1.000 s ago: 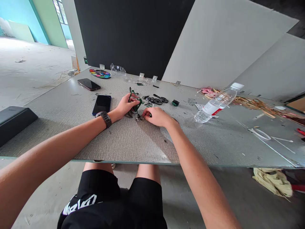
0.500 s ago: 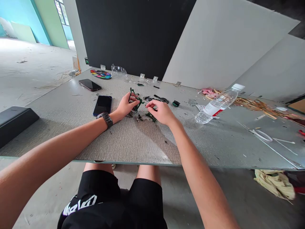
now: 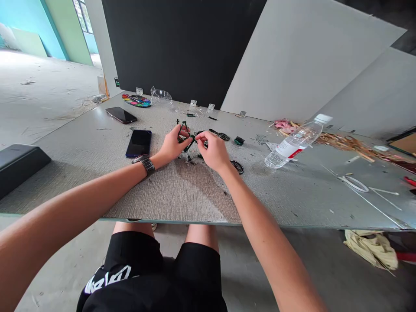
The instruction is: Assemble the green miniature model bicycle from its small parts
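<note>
My left hand is closed around a small dark green model bicycle frame, raised a little above the table. The thumb lies across it, and thin tubes stick up beyond the fingers. My right hand meets the frame's right end with thumb and forefinger pinched; whatever is between those fingertips is too small to make out. A spoked black wheel lies beside my right wrist. Past the right hand lies another wheel, and a small dark green part sits right of it. Tiny pieces lie under the frame, partly hidden.
Two phones, one near and one farther, lie to the left, with a paint palette behind. A tilted water bottle is on the right, near straw-like strips and a white cable loop. A black box occupies the left edge.
My right hand has moved slightly left and up to the frame, its fingertips now touching it. The wheel beside my wrist has come into sight. The left hand still grips the frame.
</note>
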`<action>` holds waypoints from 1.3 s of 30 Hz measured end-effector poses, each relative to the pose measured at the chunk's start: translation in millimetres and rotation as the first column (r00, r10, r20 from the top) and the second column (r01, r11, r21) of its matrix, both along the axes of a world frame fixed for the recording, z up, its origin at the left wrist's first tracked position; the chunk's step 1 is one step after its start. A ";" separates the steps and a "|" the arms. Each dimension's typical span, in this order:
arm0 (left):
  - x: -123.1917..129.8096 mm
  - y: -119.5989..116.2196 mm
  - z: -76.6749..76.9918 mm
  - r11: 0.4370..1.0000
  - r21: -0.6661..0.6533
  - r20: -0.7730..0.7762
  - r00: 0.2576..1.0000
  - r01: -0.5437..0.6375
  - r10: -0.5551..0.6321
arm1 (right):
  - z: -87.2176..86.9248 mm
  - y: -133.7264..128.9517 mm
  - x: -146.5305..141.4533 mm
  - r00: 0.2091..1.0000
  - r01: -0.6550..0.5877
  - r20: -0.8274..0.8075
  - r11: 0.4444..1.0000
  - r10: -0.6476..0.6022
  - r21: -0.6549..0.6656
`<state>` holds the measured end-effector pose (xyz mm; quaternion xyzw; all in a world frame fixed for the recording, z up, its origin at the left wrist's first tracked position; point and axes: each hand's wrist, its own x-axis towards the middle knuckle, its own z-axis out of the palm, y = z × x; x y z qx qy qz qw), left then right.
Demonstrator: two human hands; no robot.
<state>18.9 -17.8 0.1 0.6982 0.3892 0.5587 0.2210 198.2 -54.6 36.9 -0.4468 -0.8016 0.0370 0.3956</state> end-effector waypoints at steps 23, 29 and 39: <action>4.5 -6.0 -1.6 0.983 0.176 -0.185 0.979 -0.048 0.081 | -1.3 -3.4 -7.0 0.998 0.062 0.021 0.998 -0.061 -0.028; 4.7 -7.4 -2.3 0.974 0.212 -0.233 0.963 -0.081 0.131 | -1.3 -3.3 -6.3 0.994 0.108 -0.026 0.992 -0.110 -0.063; 4.8 -11.9 1.9 0.981 0.183 -0.224 0.970 -0.057 0.098 | 0.0 -6.7 -12.3 0.986 0.150 -0.064 0.986 -0.155 -0.076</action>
